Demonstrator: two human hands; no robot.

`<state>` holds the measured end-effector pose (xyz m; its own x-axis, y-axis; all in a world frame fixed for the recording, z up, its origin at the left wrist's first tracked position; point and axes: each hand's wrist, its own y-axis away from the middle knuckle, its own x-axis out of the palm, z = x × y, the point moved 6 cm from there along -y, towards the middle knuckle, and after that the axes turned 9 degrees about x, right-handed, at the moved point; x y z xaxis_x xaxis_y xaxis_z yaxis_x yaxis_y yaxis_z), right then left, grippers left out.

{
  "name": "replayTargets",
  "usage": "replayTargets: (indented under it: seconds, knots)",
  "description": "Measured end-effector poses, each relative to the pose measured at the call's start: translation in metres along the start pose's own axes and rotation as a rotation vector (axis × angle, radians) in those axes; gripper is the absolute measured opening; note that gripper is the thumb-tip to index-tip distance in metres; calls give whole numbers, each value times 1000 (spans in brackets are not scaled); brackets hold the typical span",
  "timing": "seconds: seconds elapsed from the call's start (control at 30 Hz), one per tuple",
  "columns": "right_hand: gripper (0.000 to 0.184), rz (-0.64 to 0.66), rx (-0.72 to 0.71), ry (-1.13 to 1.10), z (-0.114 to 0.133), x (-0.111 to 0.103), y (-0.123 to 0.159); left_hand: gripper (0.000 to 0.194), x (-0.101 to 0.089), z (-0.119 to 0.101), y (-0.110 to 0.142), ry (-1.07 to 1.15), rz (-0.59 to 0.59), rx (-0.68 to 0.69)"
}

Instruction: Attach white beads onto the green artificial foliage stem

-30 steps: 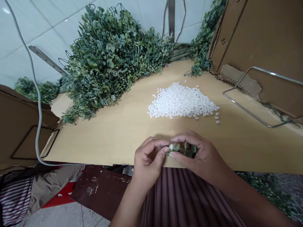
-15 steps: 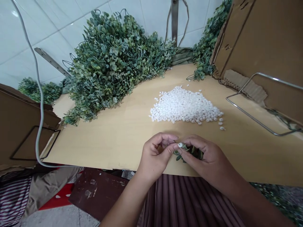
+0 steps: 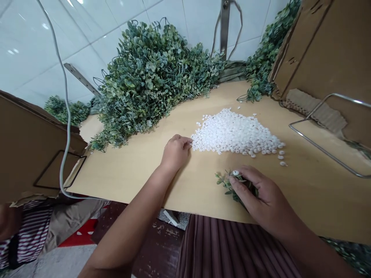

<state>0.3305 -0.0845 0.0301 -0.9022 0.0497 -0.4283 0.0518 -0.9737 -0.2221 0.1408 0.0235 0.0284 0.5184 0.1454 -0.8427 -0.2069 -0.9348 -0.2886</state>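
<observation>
Left hand [image 3: 175, 150] stretched forward across the wooden table [image 3: 139, 170], fingertips pinched together at the near-left edge of the heap of small white pieces [image 3: 236, 133] and touching its outermost bits (whether one is already caught between the fingers: cannot tell). Right hand [image 3: 261, 195] resting low on the table near its front edge, fingers curled around a small green leafy sprig [image 3: 228, 183], one white piece [image 3: 235, 173] sitting at the sprig's tip just above the thumb. Hands well apart. Behind the heap, against the tiled wall, a large mound of green artificial foliage [image 3: 153, 85]. Cardboard box [image 3: 327, 50] and bent metal wire frame [image 3: 324, 127] to the right.
</observation>
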Motion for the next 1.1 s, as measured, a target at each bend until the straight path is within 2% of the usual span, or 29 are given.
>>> replayTargets:
  seconds: [0.1,0.17,0.23,0.33,0.43,0.57,0.73,1.1]
  knots:
    - [21,-18,10,-14,-1,0,0,23,1,0,-4,-57,-3,28]
    - [21,-27,23,-21,-2,-1,0,18,-2,-1,-2,7,-31,17]
    - [19,-34,41,-31,-2,-1,0,12,-7,0,4,203,-73,-62]
    - [17,-38,60,-60,-2,-2,0,4,-10,-8,22,658,-109,-227]
    - [16,-30,55,-96,1,0,0,11,-4,-34,44,990,-47,-280]
    - [14,-17,62,-134,4,2,2,15,13,-65,68,1221,38,-313]
    - [14,-5,87,-165,3,4,5,16,28,-70,77,1335,89,-370]
    - [17,-52,82,-166,2,1,6,17,32,-66,78,1400,103,-350]
